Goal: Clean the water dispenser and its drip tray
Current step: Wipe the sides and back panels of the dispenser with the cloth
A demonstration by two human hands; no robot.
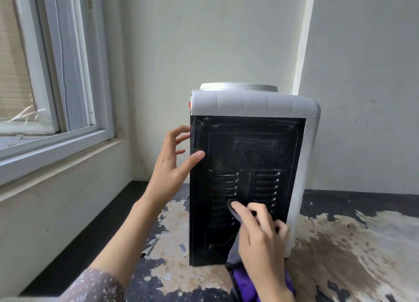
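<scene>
The water dispenser (254,143) stands on a worn table with its black back panel turned toward me; its top and sides are white. My left hand (172,159) rests on the panel's left edge, thumb on the black face and fingers spread around the corner. My right hand (260,236) holds a grey and purple cloth (235,213) wrapped over a fingertip and presses it into the vent slots (247,197) low on the panel. The drip tray is hidden on the far side.
The table top (340,245) has peeling dark paint and bare pale patches. A window with a white frame (68,75) and its sill lie to the left. A plain wall stands close behind the dispenser.
</scene>
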